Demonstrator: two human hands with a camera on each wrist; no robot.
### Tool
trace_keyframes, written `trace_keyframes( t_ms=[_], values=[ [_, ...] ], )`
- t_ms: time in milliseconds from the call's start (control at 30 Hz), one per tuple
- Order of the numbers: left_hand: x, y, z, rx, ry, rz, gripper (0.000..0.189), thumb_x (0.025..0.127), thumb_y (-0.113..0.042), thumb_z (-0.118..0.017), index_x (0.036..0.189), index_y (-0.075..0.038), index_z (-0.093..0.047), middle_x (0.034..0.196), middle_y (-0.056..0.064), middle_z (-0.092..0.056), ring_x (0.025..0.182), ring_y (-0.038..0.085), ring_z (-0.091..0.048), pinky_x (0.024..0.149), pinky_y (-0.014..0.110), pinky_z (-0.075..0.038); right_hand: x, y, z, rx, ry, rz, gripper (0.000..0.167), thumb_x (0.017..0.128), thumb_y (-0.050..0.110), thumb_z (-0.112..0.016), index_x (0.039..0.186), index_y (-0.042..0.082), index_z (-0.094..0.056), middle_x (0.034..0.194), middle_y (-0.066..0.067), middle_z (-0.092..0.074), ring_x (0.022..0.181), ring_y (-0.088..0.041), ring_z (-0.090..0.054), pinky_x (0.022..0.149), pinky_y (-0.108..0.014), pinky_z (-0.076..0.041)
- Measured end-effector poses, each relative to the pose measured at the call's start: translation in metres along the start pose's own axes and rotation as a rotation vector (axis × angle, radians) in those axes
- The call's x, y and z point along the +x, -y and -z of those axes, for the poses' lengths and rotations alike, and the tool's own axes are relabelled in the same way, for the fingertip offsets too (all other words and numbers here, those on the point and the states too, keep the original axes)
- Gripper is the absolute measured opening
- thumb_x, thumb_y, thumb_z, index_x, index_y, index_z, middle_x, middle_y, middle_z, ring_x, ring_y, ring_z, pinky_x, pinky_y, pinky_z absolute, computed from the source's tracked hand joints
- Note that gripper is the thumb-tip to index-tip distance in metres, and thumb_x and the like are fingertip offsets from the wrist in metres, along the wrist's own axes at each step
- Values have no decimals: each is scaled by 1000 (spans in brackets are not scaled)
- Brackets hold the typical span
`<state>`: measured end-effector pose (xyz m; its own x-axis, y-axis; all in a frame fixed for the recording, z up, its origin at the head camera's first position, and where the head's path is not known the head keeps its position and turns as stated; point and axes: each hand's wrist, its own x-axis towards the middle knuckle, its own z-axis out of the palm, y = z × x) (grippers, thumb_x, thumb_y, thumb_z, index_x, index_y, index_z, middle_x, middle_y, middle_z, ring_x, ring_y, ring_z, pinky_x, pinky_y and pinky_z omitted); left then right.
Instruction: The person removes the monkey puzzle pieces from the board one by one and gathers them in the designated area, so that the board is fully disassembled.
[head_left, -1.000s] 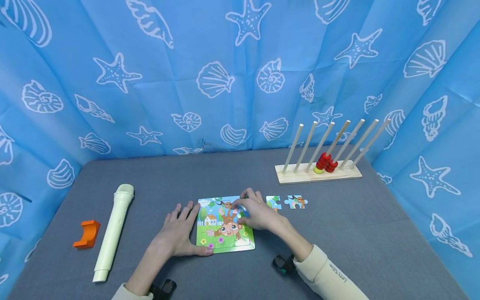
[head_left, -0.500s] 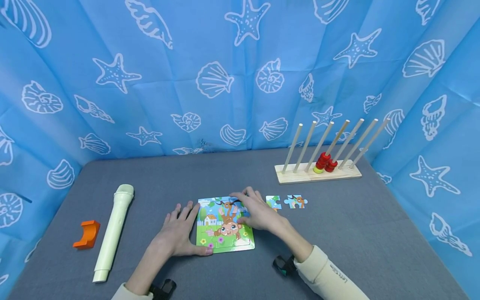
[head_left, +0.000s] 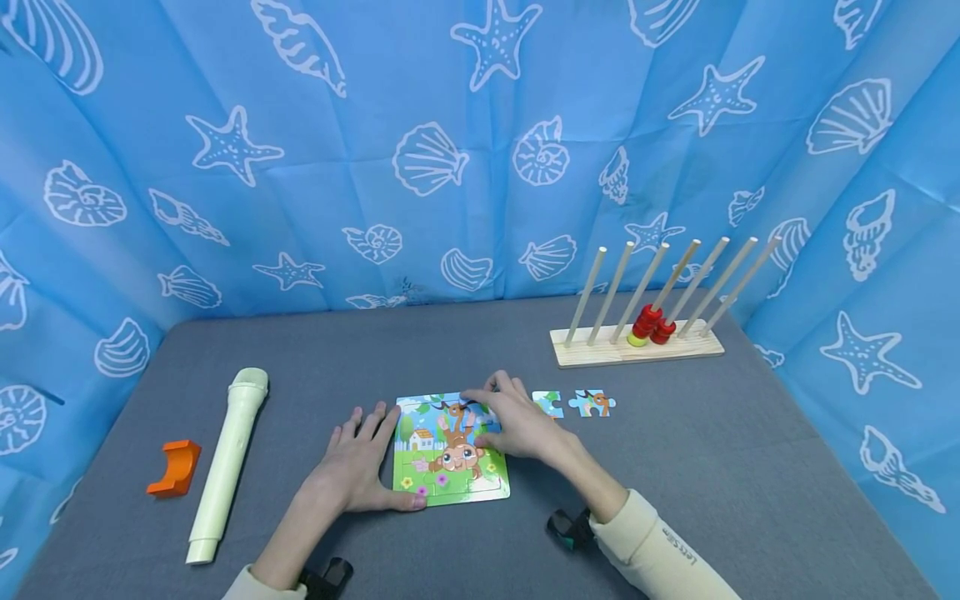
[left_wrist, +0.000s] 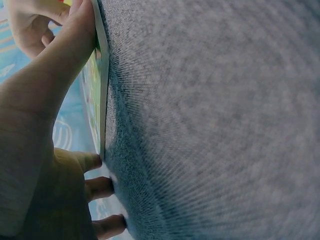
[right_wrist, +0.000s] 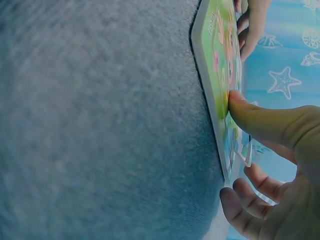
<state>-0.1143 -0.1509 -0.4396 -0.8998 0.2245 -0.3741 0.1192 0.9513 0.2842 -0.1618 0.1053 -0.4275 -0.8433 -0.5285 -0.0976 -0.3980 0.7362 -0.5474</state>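
Note:
A jigsaw puzzle board (head_left: 465, 500) with a monkey, a house and flowers lies flat on the grey table. My left hand (head_left: 352, 475) is spread at its left side, thumb on the lower left edge and fingers along the left edge. Over the board's upper right part, my right hand (head_left: 517, 423) pinches a puzzle piece (right_wrist: 246, 154), which stands tilted up from the board in the right wrist view. The thumb touches the picture, and the fingers partly hide the top right corner. Two loose pieces lie right of the board, a corner piece (head_left: 546, 401) and a tabbed piece (head_left: 589, 399).
A wooden peg stand (head_left: 585, 356) with several red rings and a yellow one stands at the back right. On the left lie a pale green toy microphone (head_left: 228, 467) and an orange curved block (head_left: 178, 471). Behind the table hangs a blue shell-print curtain (head_left: 322, 208).
My right index finger has shifted slightly to the left and back over the board's top edge, and the piece there has turned a little. The left hand stays still.

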Motion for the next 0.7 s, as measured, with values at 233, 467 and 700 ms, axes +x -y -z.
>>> trace_keyframes(
  t_ms=[233,467,700],
  values=[
    [-1,0,1,-14,6,1,138,62,-80,-80,164,-8,-21,169,24,-22,153,57,-17,119,74,-20,0,-1,3,-33,8,41,59,88,16,-81,143,12,-61,120,-11,-51,98,-22,-41,78,-36,-42],
    [-1,0,1,-18,1,-1,137,62,-79,-81,164,-8,-21,169,24,-22,153,57,-17,119,74,-20,-1,0,4,-49,-9,53,53,91,3,-72,142,11,-62,118,-11,-51,96,-22,-41,75,-34,-39],
    [0,0,0,-13,-4,-4,138,62,-80,-81,164,-8,-21,169,25,-22,153,57,-17,118,75,-21,-1,-1,4,-62,-35,78,54,88,-2,-71,140,11,-64,115,-10,-52,95,-21,-41,72,-31,-38]
  ],
)
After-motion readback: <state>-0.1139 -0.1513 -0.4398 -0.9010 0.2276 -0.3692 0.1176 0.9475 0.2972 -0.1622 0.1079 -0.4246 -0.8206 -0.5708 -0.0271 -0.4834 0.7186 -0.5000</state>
